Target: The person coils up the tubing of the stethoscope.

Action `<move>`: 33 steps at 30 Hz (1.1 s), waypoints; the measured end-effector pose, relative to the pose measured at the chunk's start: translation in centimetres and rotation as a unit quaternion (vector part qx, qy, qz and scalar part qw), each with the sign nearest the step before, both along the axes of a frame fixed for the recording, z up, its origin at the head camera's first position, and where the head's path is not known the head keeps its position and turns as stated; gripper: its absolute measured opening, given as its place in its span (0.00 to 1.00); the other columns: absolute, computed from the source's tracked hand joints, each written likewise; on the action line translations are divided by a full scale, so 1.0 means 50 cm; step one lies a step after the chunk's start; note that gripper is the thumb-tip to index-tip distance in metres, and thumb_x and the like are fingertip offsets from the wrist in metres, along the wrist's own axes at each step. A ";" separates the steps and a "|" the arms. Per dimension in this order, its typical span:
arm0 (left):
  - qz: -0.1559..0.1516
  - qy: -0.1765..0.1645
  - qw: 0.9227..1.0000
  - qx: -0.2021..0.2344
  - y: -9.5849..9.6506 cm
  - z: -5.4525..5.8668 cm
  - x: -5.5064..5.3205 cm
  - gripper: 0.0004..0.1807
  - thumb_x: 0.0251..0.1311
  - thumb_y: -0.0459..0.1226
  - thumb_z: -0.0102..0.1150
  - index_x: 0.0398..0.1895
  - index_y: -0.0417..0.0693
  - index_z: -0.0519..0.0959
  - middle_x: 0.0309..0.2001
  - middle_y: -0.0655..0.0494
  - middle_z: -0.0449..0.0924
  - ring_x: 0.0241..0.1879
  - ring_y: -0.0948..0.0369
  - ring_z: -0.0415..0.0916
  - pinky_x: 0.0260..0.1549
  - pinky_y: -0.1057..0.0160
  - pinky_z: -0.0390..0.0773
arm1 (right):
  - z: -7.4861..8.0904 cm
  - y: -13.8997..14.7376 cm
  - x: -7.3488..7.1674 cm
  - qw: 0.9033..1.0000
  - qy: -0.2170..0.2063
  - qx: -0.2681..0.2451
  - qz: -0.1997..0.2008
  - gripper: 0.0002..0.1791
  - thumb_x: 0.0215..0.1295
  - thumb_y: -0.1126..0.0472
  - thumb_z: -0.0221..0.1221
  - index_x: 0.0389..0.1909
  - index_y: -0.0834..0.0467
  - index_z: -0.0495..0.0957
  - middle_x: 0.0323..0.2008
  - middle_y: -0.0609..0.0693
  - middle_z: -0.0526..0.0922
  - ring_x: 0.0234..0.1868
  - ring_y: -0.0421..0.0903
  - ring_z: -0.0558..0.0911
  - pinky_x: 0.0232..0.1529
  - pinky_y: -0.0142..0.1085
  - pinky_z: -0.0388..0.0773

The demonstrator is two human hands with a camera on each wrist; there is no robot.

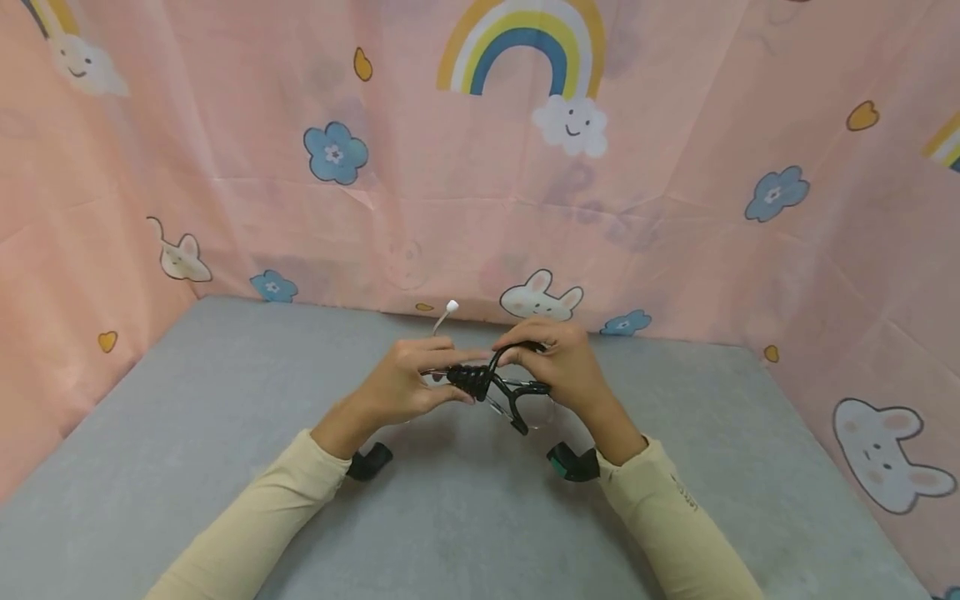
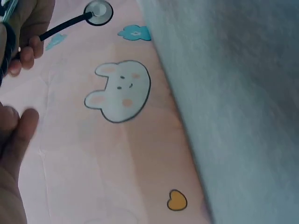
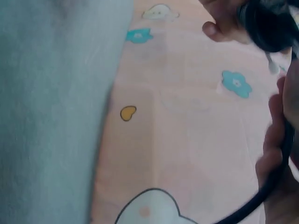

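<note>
A black stethoscope is held up over the table between both hands, its tubing wound in a tight coil (image 1: pixel 471 381) round the metal ear tubes. My left hand (image 1: pixel 405 379) pinches the coil from the left, thumb below and fingers above. On the other side my right hand (image 1: pixel 558 362) grips a loop of the free tubing (image 3: pixel 273 179), which runs across its fingers. A white ear tip (image 1: pixel 452 306) sticks up beyond the left hand. In the left wrist view the round metal chest piece (image 2: pixel 99 12) hangs out past the right hand's fingers.
The grey tabletop (image 1: pixel 465 525) spreads below both hands. Behind it hangs a pink cloth (image 1: pixel 420 208) printed with rainbows, rabbits and flowers, which also closes off both sides. Dark wrist mounts (image 1: pixel 573 462) project inward from both sleeves.
</note>
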State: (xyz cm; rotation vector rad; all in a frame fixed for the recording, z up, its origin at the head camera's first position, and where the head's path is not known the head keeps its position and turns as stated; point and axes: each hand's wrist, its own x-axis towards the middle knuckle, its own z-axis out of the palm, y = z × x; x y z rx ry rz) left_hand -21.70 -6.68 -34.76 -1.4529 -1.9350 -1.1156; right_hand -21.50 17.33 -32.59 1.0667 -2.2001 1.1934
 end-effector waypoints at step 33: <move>0.154 -0.109 0.967 0.172 -0.030 0.041 0.010 0.27 0.43 0.30 0.79 0.52 0.44 0.85 0.43 0.48 0.87 0.21 0.62 0.60 0.20 0.72 0.63 | -0.012 -0.032 0.008 0.978 -0.203 0.032 -0.033 0.08 0.72 0.65 0.57 0.48 0.56 0.69 0.50 0.52 0.87 0.54 0.50 0.85 0.48 0.46 0.80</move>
